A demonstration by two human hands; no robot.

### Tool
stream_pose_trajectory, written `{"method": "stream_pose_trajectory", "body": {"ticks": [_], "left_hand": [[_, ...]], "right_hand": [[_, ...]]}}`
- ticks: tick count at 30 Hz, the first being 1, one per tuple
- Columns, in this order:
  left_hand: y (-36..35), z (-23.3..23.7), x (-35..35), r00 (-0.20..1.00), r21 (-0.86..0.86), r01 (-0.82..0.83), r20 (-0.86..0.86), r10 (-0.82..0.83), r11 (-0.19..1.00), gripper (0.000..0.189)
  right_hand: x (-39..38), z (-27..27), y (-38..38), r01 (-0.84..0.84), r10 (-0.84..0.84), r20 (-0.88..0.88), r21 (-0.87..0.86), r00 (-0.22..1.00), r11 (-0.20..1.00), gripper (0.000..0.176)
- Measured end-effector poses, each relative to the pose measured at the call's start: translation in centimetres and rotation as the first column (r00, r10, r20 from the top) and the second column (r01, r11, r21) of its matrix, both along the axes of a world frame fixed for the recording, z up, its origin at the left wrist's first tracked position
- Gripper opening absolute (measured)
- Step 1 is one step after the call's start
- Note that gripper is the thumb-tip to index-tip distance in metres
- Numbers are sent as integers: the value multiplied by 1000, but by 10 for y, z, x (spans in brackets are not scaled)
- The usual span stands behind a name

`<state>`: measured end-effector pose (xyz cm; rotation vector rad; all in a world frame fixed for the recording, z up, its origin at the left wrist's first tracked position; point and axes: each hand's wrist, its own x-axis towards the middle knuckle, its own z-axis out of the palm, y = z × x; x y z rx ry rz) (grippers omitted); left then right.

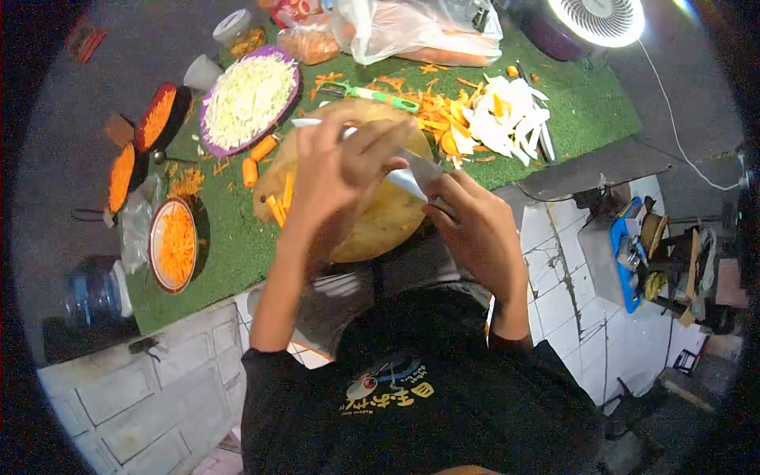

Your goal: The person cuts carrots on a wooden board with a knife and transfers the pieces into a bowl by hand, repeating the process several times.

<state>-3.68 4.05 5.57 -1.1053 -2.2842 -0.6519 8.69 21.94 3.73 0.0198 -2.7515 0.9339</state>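
Observation:
My left hand [340,170] is over the round wooden cutting board [368,229]. Its fingers are blurred by motion and lie against a knife blade [408,176], so their grip cannot be made out. The knife's handle end is in my right hand [475,218], closed at the board's right edge. A pale tip shows beyond my left fingers. Orange carrot sticks [279,207] lie on the board's left side. Behind it rests a green-and-white peeler [372,96]. White and orange cut pieces [507,119] are heaped at the right.
A purple plate of shredded cabbage [249,99] and a bowl of shredded carrot [174,245] stand left on the green mat [229,261]. Plastic bags [419,32] lie at the back. A fan [598,20] stands back right, its cord hanging down.

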Motion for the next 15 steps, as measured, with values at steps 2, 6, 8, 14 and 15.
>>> {"method": "stream_pose_trajectory", "body": {"ticks": [2, 6, 8, 14, 15], "left_hand": [[16, -10, -21, 972, -196, 235, 54, -229, 952, 18], [47, 5, -49, 746, -216, 528, 580, -327, 822, 7], [65, 5, -51, 829, -224, 484, 429, -360, 846, 7], [103, -1, -58, 925, -246, 371, 179, -335, 895, 41], [102, 1, -59, 927, -247, 366, 177, -330, 897, 41]], "right_hand": [[4, -2, 7, 10, -10, -22, -4, 1000, 1000, 21], [15, -4, 20, 21, -23, 35, 41, 999, 999, 21], [21, -4, 25, 21, -24, 42, 51, 999, 998, 21], [28, -7, 17, 74, -71, 112, -23, 991, 997, 22], [28, -9, 16, 100, -93, 113, -59, 989, 993, 21]]}}
